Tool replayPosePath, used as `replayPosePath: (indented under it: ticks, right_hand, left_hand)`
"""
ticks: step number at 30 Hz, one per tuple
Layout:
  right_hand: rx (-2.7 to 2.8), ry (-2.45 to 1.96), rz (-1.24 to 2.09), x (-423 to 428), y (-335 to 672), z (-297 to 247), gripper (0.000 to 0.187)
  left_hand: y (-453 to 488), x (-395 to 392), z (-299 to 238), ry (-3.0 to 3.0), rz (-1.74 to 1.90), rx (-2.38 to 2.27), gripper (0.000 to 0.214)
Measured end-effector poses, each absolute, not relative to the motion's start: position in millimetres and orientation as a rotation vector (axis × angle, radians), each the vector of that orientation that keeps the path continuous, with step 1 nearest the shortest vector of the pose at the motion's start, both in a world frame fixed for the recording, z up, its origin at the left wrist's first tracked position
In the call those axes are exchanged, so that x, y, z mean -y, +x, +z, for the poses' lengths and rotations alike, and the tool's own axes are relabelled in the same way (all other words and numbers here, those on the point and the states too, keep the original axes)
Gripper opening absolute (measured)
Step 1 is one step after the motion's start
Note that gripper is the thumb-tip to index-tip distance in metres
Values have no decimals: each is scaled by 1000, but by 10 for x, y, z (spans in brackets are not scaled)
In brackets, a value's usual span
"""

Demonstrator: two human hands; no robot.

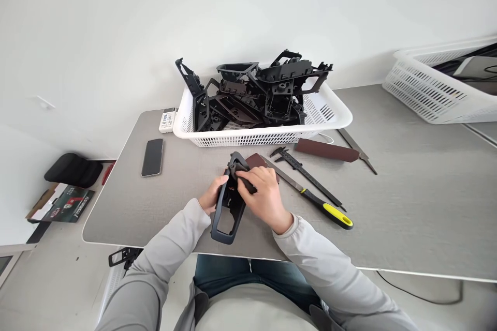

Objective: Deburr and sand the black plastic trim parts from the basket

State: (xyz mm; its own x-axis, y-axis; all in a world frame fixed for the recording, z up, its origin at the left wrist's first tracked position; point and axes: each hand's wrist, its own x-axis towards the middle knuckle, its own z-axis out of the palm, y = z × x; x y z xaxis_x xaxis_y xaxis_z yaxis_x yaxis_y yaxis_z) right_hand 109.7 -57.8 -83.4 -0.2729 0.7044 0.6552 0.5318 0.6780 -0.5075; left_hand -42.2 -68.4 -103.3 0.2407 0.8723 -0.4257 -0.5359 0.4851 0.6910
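Note:
My left hand (213,192) grips the side of a black plastic trim frame (218,217), which is tilted above the table's front part. At the frame's upper end, my right hand (264,191) is closed with its fingers pressed on a small dark folded piece that looks like sandpaper (248,179). Part of that piece is hidden by the fingers. A brown sheet of sandpaper (256,160) lies just behind the right hand. To its right are a flat file (326,209) with a black and yellow handle and a dark caliper (310,179).
A white basket (240,138) full of black plastic parts (279,88) stands at the back. Brown rolled sandpaper (326,150) and another file (355,147) lie right of it. A phone (152,157) and small white box (167,120) are left. Another white basket (427,88) stands far right.

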Motion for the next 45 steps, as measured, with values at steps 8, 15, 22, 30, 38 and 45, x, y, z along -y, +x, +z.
replayPosePath:
  ticks: [8, 15, 22, 30, 38, 45]
  right_hand:
    - [1837, -1114, 128, 499, 1112, -942, 7]
    - [1699, -1069, 179, 466, 1075, -937, 9]
    - [1398, -1109, 48, 284, 1289, -786, 17]
    - [1681, -1018, 335, 423, 1145, -861, 8]
    - [1762, -928, 514, 398, 1165, -866, 21]
    - [1933, -650, 769, 547, 1090, -836, 30]
  left_hand:
    - [-332, 726, -997, 592, 979, -874, 38]
    - [-287, 737, -929, 612, 985, -885, 39]
    - [-342, 734, -950, 441, 875, -994, 40]
    - [-358, 721, -1055, 455, 850, -965, 35]
    - [-328, 684, -1112, 392, 817, -982, 48]
    - [-336, 639, -1038, 262, 981, -1022, 47]
